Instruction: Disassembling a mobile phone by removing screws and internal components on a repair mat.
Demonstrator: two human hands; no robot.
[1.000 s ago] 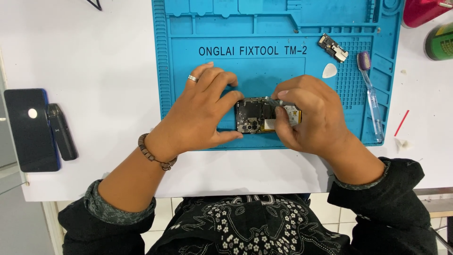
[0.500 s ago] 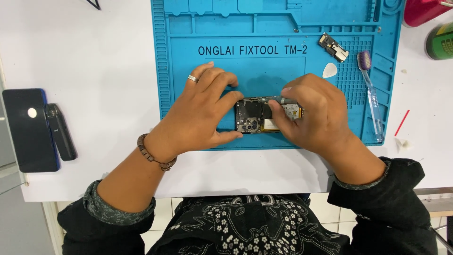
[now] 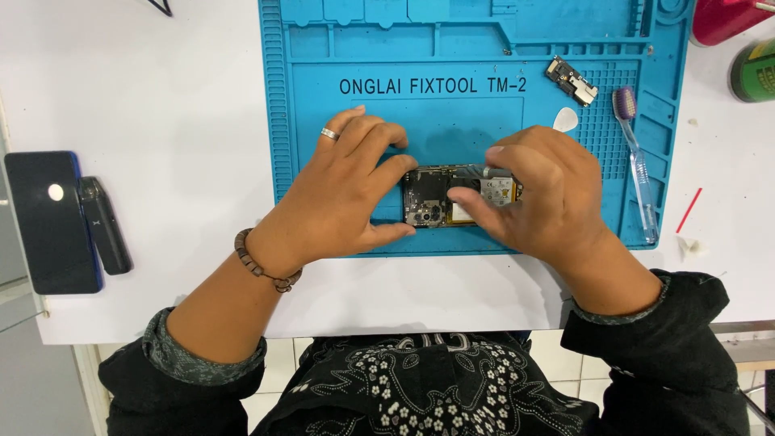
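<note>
Head view. An opened phone (image 3: 452,198), back cover off with board and battery exposed, is lying on the lower middle of the blue repair mat (image 3: 363,153), which is resting on a white table (image 3: 145,97).

The left hand (image 3: 343,190) is bracing the phone's left end: thumb running along the near edge, fingers curling over the far edge, a ring showing on one finger and a bead bracelet on the wrist. Grip: narrow, closed on the phone body.

The right hand (image 3: 541,194) is covering the phone's right half, fingertips pressing down onto the exposed interior near the battery. Whether anything is pinched between those fingers cannot be told; the hand is hiding the contact point.

On the mat to the right, well apart from the hands: a small metal component (image 3: 571,81), a white pick (image 3: 566,119) just below it, and a purple-headed toothbrush (image 3: 636,165) lying lengthwise along the mat's right edge.

On the table at far left: a dark phone (image 3: 50,222) lying flat, with a slim black device (image 3: 106,225) touching its right side.
</note>
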